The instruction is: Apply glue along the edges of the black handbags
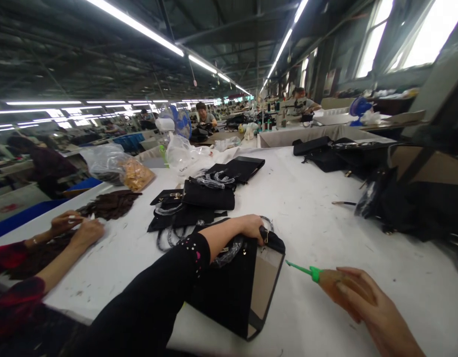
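My left hand (251,228) is closed on the upper edge of a black handbag (225,292), near a small gold clasp. The bag lies on the white table in front of me, its side turned up so that a beige panel shows. Clear plastic wrap covers its handles. In my right hand (377,302) is a squeeze bottle (333,290) with amber contents and a long green nozzle. The fingers wrap round the bottle, and the nozzle tip points at the bag's right side, a short distance from it.
More black handbags (210,193) lie just beyond, and another heap of black bags (418,198) is at the right. To the left, a co-worker's hands (78,230) are at dark brown fabric (109,204). Plastic bags (187,156) and a blue fan (182,121) stand behind.
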Motion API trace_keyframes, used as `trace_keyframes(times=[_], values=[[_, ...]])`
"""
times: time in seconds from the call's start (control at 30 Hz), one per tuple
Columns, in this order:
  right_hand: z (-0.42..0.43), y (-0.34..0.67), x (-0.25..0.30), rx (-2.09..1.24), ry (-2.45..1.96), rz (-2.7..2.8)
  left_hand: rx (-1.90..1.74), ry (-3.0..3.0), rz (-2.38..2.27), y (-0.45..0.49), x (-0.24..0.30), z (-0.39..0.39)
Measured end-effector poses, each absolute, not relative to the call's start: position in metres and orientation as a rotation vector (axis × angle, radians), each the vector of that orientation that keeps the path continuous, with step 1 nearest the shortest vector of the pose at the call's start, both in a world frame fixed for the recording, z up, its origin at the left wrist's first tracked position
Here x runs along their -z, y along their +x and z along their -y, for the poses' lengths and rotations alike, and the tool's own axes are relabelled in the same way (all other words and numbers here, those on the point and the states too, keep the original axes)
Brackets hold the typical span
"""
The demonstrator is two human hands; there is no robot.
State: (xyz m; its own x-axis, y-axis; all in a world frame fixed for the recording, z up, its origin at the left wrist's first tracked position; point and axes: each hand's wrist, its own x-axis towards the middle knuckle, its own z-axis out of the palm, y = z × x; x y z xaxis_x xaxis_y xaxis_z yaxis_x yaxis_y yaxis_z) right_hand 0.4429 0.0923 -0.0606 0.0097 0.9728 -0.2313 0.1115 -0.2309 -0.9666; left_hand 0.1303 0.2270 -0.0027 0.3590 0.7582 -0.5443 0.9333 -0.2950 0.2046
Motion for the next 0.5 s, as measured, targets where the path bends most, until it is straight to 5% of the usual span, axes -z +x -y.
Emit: trace_keyframes(times=[0.5], values=[[-0.135,0.427,0.052,-0.961,-1.509,1.63,0.397,2.094,-1.418,0.125,0.018,-0.233]])
